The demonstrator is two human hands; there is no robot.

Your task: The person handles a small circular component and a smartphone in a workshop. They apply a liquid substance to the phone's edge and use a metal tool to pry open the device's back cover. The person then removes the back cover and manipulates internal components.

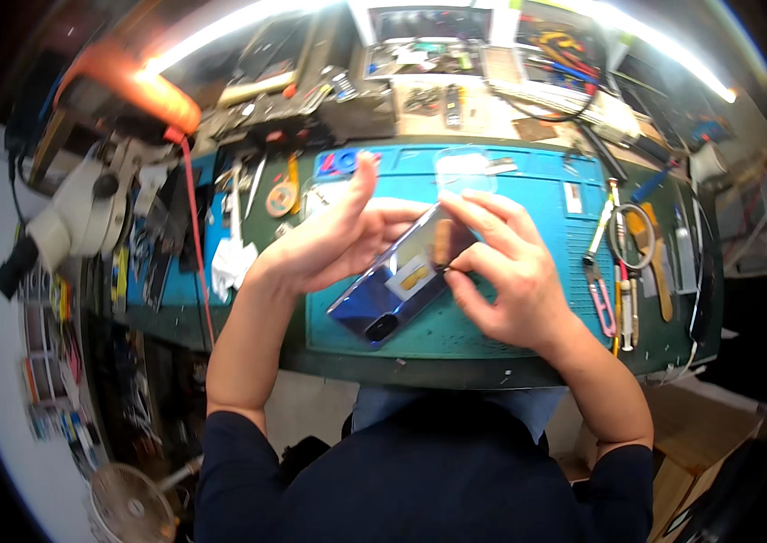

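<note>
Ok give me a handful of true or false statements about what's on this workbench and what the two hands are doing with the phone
1. Both hands hold a blue phone above the teal work mat. True.
2. The left hand grips a pair of scissors. False: it supports the phone from the person's left; the scissors lie on the mat to the right.
3. The right hand has its fingertips at the phone's upper end. True.
4. A white microscope stands at the bench's left side. True.
5. The phone lies flat on the floor. False: it is held tilted over the mat.
</note>
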